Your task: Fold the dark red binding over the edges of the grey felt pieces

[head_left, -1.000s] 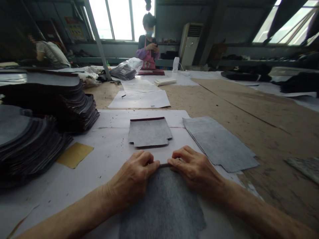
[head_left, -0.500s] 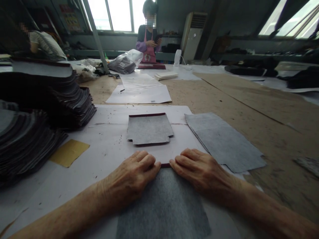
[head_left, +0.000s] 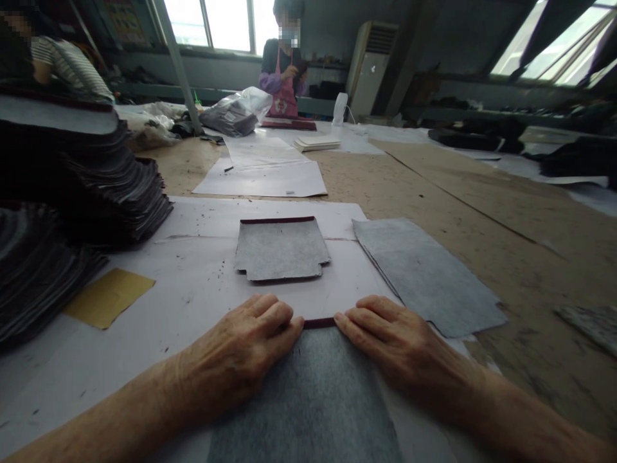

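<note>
A grey fabric-like panel [head_left: 313, 392] lies in front of me, with a dark maroon folded strip along its far edge. My left hand [head_left: 255, 334] is closed on the left part of that fold, fingers curled and thumb pressed along it. At the fold's right part, my right hand [head_left: 385, 328] is closed the same way. A short stretch of maroon edge shows between the two thumbs. Just beyond my hands lies a smaller grey panel [head_left: 282, 251] with a maroon folded far edge and notched near corners. To the right are overlapping grey panels [head_left: 424, 273].
Tall stacks of dark-edged panels [head_left: 110, 173] stand at the left. Near them lies a yellowish square [head_left: 110, 297]. White sheets [head_left: 260, 177] and a plastic-wrapped bundle [head_left: 234, 114] are farther back. A person in a pink apron [head_left: 283, 90] stands across the table; another person [head_left: 72, 67] is at left.
My thumbs have moved farther apart along the maroon fold, so more of it shows between them. The view has shifted slightly, with the scene sliding left.
</note>
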Demonstrator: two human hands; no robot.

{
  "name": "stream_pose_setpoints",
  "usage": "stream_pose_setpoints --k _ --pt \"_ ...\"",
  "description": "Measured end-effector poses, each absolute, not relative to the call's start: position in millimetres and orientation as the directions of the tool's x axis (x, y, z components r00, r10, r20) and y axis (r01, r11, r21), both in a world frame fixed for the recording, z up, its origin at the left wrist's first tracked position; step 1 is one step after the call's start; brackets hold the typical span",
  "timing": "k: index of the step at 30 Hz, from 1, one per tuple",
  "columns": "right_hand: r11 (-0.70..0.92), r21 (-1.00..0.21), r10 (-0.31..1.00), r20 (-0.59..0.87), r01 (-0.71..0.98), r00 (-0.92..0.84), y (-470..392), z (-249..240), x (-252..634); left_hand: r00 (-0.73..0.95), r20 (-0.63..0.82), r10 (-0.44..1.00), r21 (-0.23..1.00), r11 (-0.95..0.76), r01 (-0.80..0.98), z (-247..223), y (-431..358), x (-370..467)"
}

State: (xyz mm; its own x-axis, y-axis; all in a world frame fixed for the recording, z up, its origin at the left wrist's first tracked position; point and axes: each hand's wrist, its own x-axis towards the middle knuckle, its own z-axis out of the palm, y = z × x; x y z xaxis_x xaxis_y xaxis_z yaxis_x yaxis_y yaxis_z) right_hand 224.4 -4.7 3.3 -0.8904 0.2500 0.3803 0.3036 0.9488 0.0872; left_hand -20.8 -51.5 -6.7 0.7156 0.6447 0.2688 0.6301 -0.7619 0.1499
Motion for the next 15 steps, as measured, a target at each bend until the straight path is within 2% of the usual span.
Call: stream_pose_setpoints --k 3,4,6,8,9,11,13,15 --pt "0.942 0.074 0.277 0.376 0.326 -0.884 -9 2 223 0.716 0.276 0.641 0.138 -0.764 0.631 -6 -52 -19" --pt "0.940 0.013 0.310 0.392 0.342 -0.866 -9 1 224 0.713 0.280 0.643 0.139 -0.762 0.632 -5 -52 -19" --pt "0.898 -0.185 0.440 0.415 0.400 -0.796 -8 1 226 0.709 0.283 0.646 0.139 -0.759 0.636 -5 -52 -18" --pt "0.785 -0.372 0.617 0.397 0.496 -0.680 -4 1 228 0.709 0.280 0.648 0.138 -0.758 0.638 -5 -53 -18" --pt "0.724 -0.419 0.688 0.386 0.547 -0.615 -3 2 229 0.709 0.280 0.647 0.136 -0.758 0.638 -6 -52 -18" --pt "0.669 -0.413 0.741 0.432 0.618 -0.514 -2 5 227 0.713 0.283 0.641 0.129 -0.763 0.634 -6 -52 -18" --pt "0.711 -0.324 0.682 0.537 0.625 -0.497 -5 6 219 0.717 0.289 0.634 0.123 -0.767 0.629 -7 -51 -18" --pt "0.782 -0.229 0.584 0.593 0.580 -0.554 -12 5 204 0.714 0.286 0.639 0.123 -0.763 0.634 -6 -51 -17"
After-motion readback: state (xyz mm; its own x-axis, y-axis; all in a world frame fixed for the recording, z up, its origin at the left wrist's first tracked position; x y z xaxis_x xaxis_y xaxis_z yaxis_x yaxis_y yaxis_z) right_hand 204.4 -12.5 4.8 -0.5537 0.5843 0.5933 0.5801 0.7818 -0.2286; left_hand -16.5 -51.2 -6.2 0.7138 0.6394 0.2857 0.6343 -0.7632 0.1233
